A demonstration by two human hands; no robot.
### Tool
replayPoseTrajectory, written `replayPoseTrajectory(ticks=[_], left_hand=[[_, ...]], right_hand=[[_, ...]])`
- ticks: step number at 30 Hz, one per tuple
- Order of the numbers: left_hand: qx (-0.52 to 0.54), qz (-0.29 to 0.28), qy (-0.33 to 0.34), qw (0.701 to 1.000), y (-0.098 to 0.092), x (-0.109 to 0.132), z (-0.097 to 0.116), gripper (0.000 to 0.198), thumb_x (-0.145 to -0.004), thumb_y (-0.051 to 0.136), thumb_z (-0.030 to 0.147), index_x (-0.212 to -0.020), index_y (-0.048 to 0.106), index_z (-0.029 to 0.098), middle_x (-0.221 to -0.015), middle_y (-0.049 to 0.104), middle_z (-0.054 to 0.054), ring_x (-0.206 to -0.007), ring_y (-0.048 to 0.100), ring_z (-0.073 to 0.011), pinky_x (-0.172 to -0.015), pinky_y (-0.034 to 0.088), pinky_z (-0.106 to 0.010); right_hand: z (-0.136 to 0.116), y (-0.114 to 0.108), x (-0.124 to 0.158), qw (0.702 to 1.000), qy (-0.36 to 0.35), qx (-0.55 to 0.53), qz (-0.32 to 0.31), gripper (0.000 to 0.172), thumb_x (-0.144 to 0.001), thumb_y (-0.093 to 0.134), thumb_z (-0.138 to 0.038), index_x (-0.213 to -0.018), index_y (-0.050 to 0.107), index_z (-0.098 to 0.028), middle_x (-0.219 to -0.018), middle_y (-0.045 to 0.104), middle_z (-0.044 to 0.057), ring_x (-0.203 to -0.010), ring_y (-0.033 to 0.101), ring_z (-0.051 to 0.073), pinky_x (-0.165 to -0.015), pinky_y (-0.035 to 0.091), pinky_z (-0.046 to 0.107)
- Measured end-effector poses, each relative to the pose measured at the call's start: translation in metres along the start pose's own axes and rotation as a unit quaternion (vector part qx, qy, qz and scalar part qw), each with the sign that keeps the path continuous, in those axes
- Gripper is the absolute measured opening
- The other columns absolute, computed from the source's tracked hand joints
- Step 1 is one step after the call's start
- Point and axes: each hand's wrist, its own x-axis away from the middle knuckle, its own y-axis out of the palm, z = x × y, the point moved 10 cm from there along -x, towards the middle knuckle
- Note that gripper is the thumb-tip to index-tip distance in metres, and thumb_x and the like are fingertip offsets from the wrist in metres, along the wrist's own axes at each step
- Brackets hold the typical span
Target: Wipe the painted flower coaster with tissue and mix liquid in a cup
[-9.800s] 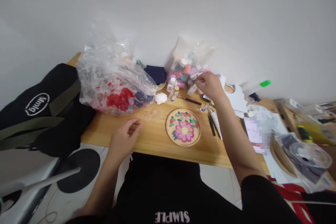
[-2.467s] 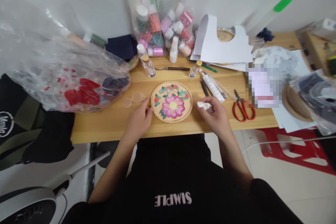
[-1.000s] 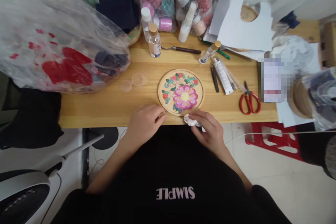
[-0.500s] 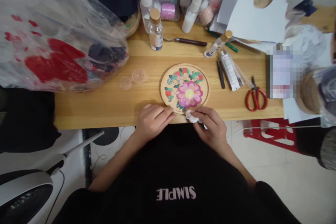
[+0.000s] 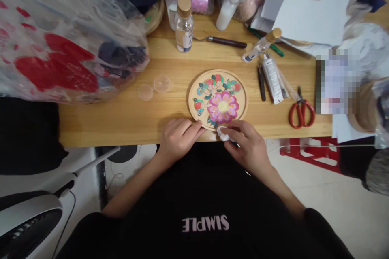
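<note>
A round wooden plate [image 5: 192, 112] with a raised rim lies near the table's front edge. It carries a large pink flower with a yellow centre and smaller red and green fruit and leaf shapes. My left hand [image 5: 179, 137] is closed at the plate's lower-left rim, thumb and fingers pressed together there. Between the fingers of my right hand [image 5: 247, 143] is a crumpled white tissue [image 5: 223, 133], touching or very close to the plate's lower rim. Part of the tissue is hidden under the fingers.
Behind the plate stand a gold-capped bottle [image 5: 184, 26] and a dark-handled tool [image 5: 227, 42]. To its right lie tweezers [image 5: 261, 84], a white tube [image 5: 272, 81] and red-handled scissors [image 5: 301, 113]. Two small clear cups [image 5: 162, 83] and a large plastic bag [image 5: 75, 48] are on the left.
The view has shifted slightly. My right hand's fingers reach a little higher onto the plate's lower rim, with the tissue still held. My left hand stays at the rim.
</note>
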Motion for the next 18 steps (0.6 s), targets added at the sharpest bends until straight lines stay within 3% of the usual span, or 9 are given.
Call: replayPoseTrajectory(ticks=[11,18], left_hand=[[0.007,0.020,0.007,1.000,0.001,-0.001,0.001,0.015,-0.094,0.065,0.028,-0.088,0.071,0.015,-0.063,0.065,-0.001,-0.057,0.057,-0.0150,-0.055,0.038,-0.031],[0.011,0.021,0.005,1.000,0.001,-0.002,0.002,0.018,-0.094,0.064,0.028,-0.086,0.071,0.013,-0.062,0.065,-0.001,-0.057,0.056,-0.0151,-0.055,0.038,-0.031]], right_hand=[[-0.015,0.003,-0.010,0.990,-0.047,0.125,-0.046,0.017,-0.091,0.053,-0.015,-0.093,0.069,-0.017,-0.091,0.072,0.009,-0.078,0.066,0.021,-0.060,0.053,0.030],[-0.017,0.003,-0.013,0.990,-0.057,0.117,-0.048,0.016,-0.092,0.053,-0.015,-0.090,0.069,-0.015,-0.090,0.072,0.010,-0.075,0.065,0.021,-0.059,0.052,0.031]])
